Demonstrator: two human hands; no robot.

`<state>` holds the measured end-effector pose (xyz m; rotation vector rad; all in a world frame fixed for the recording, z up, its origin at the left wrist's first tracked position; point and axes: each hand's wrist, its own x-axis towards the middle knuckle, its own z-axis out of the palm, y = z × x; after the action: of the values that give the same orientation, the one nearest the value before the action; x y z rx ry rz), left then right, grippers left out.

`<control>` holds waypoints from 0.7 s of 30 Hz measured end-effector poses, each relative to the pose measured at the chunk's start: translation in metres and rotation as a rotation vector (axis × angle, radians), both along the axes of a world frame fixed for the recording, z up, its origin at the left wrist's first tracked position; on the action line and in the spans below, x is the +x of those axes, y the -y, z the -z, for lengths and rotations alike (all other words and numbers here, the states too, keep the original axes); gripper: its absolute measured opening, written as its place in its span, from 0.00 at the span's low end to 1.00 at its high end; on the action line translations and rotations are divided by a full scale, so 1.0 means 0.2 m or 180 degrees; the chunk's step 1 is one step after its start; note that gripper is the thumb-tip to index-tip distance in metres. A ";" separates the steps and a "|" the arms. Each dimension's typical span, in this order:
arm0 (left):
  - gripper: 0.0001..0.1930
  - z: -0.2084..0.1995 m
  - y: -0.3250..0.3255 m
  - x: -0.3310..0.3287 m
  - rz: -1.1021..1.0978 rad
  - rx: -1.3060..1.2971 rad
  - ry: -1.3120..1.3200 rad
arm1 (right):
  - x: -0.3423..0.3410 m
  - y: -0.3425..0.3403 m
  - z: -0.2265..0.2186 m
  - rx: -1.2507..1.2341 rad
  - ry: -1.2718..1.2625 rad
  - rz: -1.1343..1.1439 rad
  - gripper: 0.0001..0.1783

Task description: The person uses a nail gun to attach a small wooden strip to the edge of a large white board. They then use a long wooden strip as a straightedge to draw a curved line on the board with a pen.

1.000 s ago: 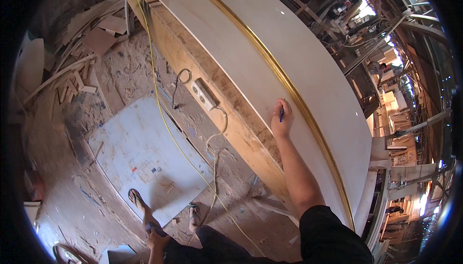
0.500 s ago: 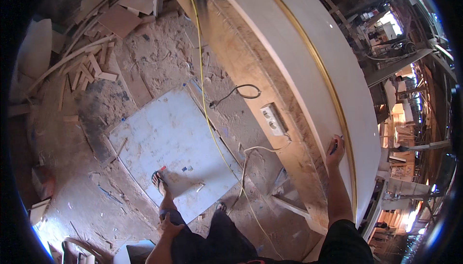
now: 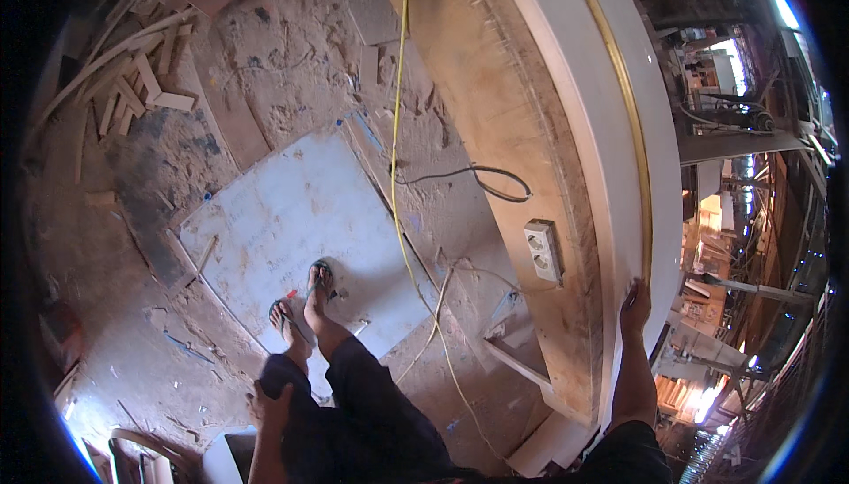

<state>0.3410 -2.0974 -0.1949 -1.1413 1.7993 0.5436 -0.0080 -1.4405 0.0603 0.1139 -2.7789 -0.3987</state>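
My right hand (image 3: pixel 635 305) is closed at the right, against the white curved panel (image 3: pixel 579 86) beside its gold strip (image 3: pixel 630 95). A dark, slim pen-like thing (image 3: pixel 630 295) is in its fingers, mostly hidden by them. At the lower left, my left hand (image 3: pixel 270 406) lies on my leg near the knee, thumb apart from the other fingers and nothing visible in it. The panel tops a long wooden piece whose bare plywood side (image 3: pixel 495 113) carries a white double socket (image 3: pixel 543 251).
Both my feet stand on a pale board (image 3: pixel 292 192) on the dusty floor. A yellow cable (image 3: pixel 400 130) crosses it, and a black cable loop (image 3: pixel 504 185) hangs by the plywood. Wood offcuts (image 3: pixel 141 86) are piled at the upper left; a cluttered workshop lies beyond the panel.
My view has shifted, and my rear foot has stepped forward onto the pale board. My right hand has come lower in view, still by the gold strip. My left hand stays on my leg.
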 end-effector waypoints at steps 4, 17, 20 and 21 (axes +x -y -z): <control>0.50 0.01 0.25 -0.06 -0.0488 0.0335 -0.0628 | -0.36 0.47 -0.01 -0.2080 -0.0752 0.0174 0.19; 0.43 0.36 0.48 -0.15 0.0327 0.0233 -0.0804 | -1.54 1.39 0.04 -0.4925 0.0763 -0.0497 0.11; 0.42 0.37 0.53 -0.13 0.0357 0.0236 -0.0861 | -1.54 1.41 0.09 -0.4800 0.0409 -0.0236 0.07; 0.41 0.38 0.55 -0.12 0.0354 0.0240 -0.0869 | -1.53 1.42 0.08 -0.4743 0.0124 -0.0086 0.06</control>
<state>0.3176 -2.2071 -0.2709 -0.9443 2.0427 0.7225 -0.3142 -1.7255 0.0436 -0.1978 -2.3615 1.6276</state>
